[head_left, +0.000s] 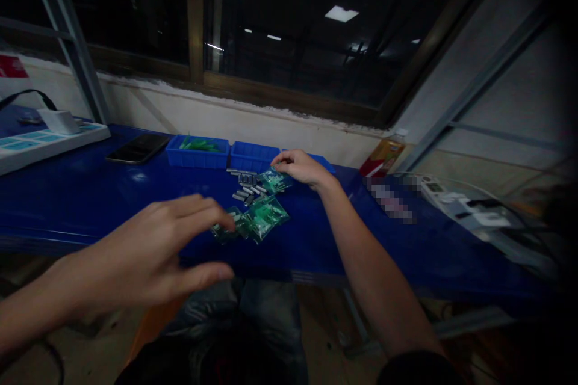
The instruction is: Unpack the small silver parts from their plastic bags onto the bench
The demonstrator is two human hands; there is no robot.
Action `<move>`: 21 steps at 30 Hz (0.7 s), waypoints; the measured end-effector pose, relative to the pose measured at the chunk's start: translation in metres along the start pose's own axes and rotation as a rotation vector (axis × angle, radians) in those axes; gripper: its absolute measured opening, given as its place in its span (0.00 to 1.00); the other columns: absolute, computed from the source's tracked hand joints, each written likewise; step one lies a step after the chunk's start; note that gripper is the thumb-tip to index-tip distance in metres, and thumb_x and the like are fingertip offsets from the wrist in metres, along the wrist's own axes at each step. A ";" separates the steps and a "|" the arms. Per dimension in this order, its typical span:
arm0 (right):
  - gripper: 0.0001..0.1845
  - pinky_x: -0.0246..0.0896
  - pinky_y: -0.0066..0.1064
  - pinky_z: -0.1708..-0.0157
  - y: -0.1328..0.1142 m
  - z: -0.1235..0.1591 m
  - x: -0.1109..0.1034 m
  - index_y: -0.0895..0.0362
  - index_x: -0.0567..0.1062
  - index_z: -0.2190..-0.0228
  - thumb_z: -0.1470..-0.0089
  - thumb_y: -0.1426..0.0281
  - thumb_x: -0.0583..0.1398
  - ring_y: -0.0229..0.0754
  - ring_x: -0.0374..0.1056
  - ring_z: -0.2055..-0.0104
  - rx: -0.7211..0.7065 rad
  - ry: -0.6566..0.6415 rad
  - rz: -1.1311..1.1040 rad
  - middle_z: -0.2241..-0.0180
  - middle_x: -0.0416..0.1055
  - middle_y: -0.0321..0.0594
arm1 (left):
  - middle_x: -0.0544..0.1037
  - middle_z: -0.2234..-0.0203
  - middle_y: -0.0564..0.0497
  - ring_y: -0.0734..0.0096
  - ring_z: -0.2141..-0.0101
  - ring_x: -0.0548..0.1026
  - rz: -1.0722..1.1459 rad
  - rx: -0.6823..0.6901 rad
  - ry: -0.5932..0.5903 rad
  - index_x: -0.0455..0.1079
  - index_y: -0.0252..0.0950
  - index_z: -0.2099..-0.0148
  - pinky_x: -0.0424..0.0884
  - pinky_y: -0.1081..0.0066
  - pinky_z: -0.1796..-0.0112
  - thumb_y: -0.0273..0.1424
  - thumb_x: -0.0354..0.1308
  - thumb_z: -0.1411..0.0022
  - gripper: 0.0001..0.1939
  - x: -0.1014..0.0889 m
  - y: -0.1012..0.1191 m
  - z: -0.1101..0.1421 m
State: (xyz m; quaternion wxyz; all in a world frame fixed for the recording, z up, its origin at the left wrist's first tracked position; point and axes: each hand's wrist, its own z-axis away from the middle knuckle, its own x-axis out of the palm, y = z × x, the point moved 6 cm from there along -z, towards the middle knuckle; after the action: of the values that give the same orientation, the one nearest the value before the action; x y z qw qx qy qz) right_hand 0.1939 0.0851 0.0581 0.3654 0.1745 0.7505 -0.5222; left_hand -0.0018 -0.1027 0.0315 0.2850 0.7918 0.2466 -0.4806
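Note:
My left hand point(167, 248) is in the air over the front of the blue table, thumb and fingers apart and holding nothing. Its fingertips are nearest to a small clear plastic bag point(222, 232) at the end of a pile. Beside that one lies another clear bag point(266, 216) with green pieces inside. Farther back, my right hand point(300, 167) pinches the top of a small plastic bag point(274, 183) holding green and pale pieces. Several short silver metal pieces point(247, 195) lie loose just left of this bag.
Behind the pile stand a blue bin point(197, 158) of green pieces and a second blue bin point(253, 163); a third is partly hidden by my right hand. A phone point(138, 148) and power strip point(54, 144) lie left. A red-gold box point(382, 156) stands right, against the wall.

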 end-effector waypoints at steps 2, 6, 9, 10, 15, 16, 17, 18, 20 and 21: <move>0.09 0.52 0.27 0.74 0.004 -0.001 0.005 0.61 0.74 0.71 0.57 0.75 0.56 0.33 0.59 0.77 0.021 -0.014 0.115 0.79 0.66 0.36 | 0.74 0.63 0.47 0.62 0.64 0.72 -0.093 0.017 -0.054 0.66 0.39 0.52 0.66 0.68 0.65 0.49 0.53 0.47 0.25 -0.005 -0.017 -0.027; 0.08 0.55 0.30 0.70 0.009 -0.004 0.016 0.59 0.75 0.72 0.56 0.75 0.56 0.37 0.61 0.73 0.020 0.043 0.365 0.77 0.67 0.39 | 0.75 0.64 0.49 0.65 0.65 0.73 -0.148 -0.020 -0.097 0.67 0.41 0.54 0.64 0.70 0.66 0.41 0.48 0.40 0.16 0.007 -0.044 -0.050; 0.08 0.56 0.34 0.64 0.001 -0.002 0.022 0.58 0.75 0.70 0.54 0.68 0.58 0.42 0.63 0.66 -0.059 0.162 0.469 0.68 0.68 0.44 | 0.75 0.71 0.50 0.69 0.72 0.72 -0.063 -0.143 -0.027 0.70 0.39 0.58 0.62 0.71 0.71 0.36 0.47 0.40 0.13 0.005 -0.069 -0.064; 0.10 0.56 0.35 0.63 -0.005 0.000 0.023 0.58 0.75 0.69 0.53 0.67 0.58 0.43 0.63 0.63 -0.086 0.222 0.473 0.66 0.67 0.46 | 0.74 0.75 0.51 0.70 0.75 0.71 0.013 -0.172 -0.020 0.70 0.37 0.61 0.61 0.72 0.73 0.35 0.48 0.41 0.12 0.003 -0.077 -0.071; 0.09 0.58 0.32 0.63 -0.031 0.001 0.039 0.59 0.73 0.70 0.50 0.69 0.54 0.38 0.64 0.67 -0.219 0.234 0.130 0.70 0.69 0.40 | 0.72 0.77 0.51 0.72 0.76 0.68 0.517 -0.296 0.146 0.67 0.33 0.65 0.60 0.73 0.75 0.36 0.51 0.45 0.11 -0.008 -0.112 -0.119; 0.08 0.58 0.31 0.65 -0.032 0.000 0.043 0.59 0.73 0.70 0.50 0.71 0.54 0.37 0.64 0.68 -0.211 0.202 0.025 0.72 0.69 0.38 | 0.71 0.77 0.51 0.72 0.77 0.68 0.567 -0.294 0.166 0.67 0.33 0.65 0.60 0.74 0.75 0.36 0.51 0.45 0.11 -0.006 -0.115 -0.128; 0.08 0.58 0.30 0.66 -0.032 -0.001 0.047 0.59 0.72 0.71 0.51 0.73 0.53 0.36 0.64 0.70 -0.189 0.165 -0.082 0.73 0.69 0.37 | 0.70 0.78 0.51 0.73 0.77 0.67 0.598 -0.282 0.188 0.67 0.33 0.66 0.60 0.74 0.75 0.37 0.50 0.44 0.12 -0.002 -0.118 -0.135; 0.08 0.58 0.29 0.68 -0.031 -0.002 0.050 0.59 0.72 0.70 0.53 0.76 0.53 0.35 0.64 0.71 -0.159 0.124 -0.197 0.73 0.69 0.35 | 0.70 0.78 0.51 0.73 0.77 0.66 0.604 -0.269 0.206 0.66 0.33 0.67 0.60 0.74 0.75 0.37 0.49 0.43 0.12 0.003 -0.119 -0.141; 0.10 0.59 0.27 0.70 -0.028 -0.002 0.057 0.58 0.70 0.69 0.57 0.78 0.54 0.35 0.65 0.71 -0.100 0.036 -0.426 0.72 0.70 0.34 | 0.70 0.77 0.51 0.73 0.76 0.66 0.552 -0.229 0.262 0.66 0.32 0.68 0.60 0.74 0.74 0.38 0.47 0.42 0.14 0.011 -0.118 -0.145; 0.11 0.59 0.26 0.71 -0.027 -0.001 0.059 0.58 0.70 0.69 0.58 0.78 0.55 0.34 0.66 0.70 -0.075 -0.011 -0.525 0.71 0.71 0.34 | 0.69 0.77 0.52 0.73 0.75 0.66 0.500 -0.206 0.281 0.66 0.32 0.68 0.59 0.74 0.73 0.38 0.46 0.41 0.14 0.015 -0.117 -0.144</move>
State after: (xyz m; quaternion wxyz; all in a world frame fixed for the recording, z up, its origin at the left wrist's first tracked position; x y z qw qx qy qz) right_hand 0.1368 0.0682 0.0328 0.2276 -0.0429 0.7869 -0.5720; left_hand 0.0159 0.0814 0.0472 0.4365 0.8535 0.1285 -0.2539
